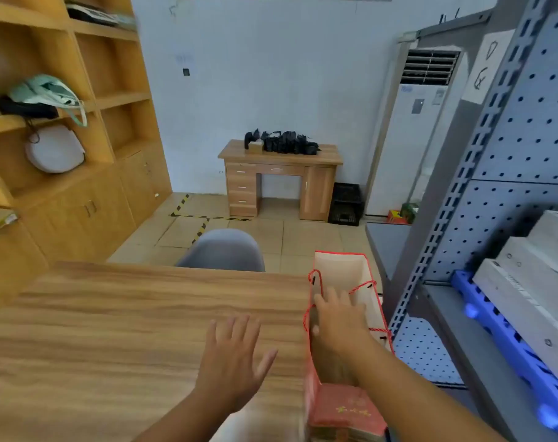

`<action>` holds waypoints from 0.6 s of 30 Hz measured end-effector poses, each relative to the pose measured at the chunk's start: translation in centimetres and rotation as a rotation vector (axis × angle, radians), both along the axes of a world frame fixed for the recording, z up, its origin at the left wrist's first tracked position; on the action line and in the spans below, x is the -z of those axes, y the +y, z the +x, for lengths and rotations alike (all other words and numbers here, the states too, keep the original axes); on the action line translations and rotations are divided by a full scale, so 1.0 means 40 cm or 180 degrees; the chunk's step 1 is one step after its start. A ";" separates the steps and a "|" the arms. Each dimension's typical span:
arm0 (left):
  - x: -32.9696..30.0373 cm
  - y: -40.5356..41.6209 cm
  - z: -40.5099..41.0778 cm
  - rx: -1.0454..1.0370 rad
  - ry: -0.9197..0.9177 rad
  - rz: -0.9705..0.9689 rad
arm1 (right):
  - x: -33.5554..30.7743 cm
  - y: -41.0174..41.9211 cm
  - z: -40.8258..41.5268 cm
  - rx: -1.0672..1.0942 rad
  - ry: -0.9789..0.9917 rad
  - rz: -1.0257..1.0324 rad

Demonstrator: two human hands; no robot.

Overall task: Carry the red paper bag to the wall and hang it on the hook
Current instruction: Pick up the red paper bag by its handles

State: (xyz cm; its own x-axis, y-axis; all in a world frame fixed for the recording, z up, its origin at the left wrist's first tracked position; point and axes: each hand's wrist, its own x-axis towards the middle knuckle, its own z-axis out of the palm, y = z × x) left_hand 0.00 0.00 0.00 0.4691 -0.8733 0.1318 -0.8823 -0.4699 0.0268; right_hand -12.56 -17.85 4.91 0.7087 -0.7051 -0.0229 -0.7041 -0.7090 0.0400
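The red paper bag [344,272] stands open-mouthed against the right edge of the wooden table [127,330]. Its inside is white, and its red outer face with gold lettering shows at the bottom. Red cord handles [362,286] hang over the rim. My right hand [338,317] lies over the bag's mouth with fingers stretched forward and the thumb by the left rim, not closed on anything. My left hand [233,355] hovers open above the table, fingers spread. A small dark fitting [186,71] sits on the far white wall; whether it is the hook I cannot tell.
A grey chair [223,250] stands behind the table. A blue pegboard rack [510,154] with boxes lines the right side, and wooden shelving [79,138] the left. A desk [280,177], a black crate [346,204] and a standing air conditioner [411,148] line the far wall.
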 end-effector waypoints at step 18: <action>0.082 0.033 0.033 -0.0118 0.0109 0.0176 | 0.078 -0.020 0.010 -0.0027 0.0576 0.0720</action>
